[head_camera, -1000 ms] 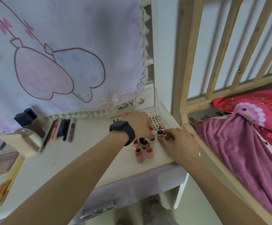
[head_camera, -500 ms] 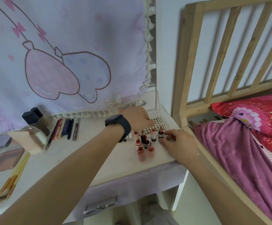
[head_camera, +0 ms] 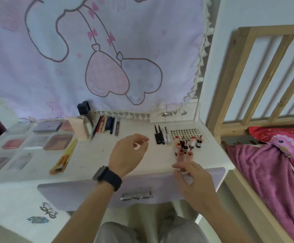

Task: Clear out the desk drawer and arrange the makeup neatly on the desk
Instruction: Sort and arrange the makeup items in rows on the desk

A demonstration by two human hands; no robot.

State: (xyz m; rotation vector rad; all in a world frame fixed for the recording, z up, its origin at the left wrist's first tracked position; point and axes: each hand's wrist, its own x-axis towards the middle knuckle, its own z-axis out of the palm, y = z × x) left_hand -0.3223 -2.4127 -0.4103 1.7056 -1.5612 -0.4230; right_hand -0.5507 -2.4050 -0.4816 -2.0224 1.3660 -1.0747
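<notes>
The lilac drawer (head_camera: 160,186) sits under the near edge of the desk (head_camera: 93,155). Over its front the right hand (head_camera: 193,183) hovers, blurred, fingers loosely curled and seemingly empty. At ten o'clock from it the left hand (head_camera: 128,155) hangs slack above the desktop, grasping nothing. Lip bottles (head_camera: 184,148) cluster at twelve o'clock from the right hand. Black pencils (head_camera: 160,137) lie just beside them at ten o'clock, and palettes (head_camera: 57,142) lie well off at nine.

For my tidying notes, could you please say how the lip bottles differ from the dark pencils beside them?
The lip bottles stand upright; the dark pencils lie flat. The bottles are short and mostly red or pink; the pencils are long, thin, black or silver. Both sit on the desk.
</notes>
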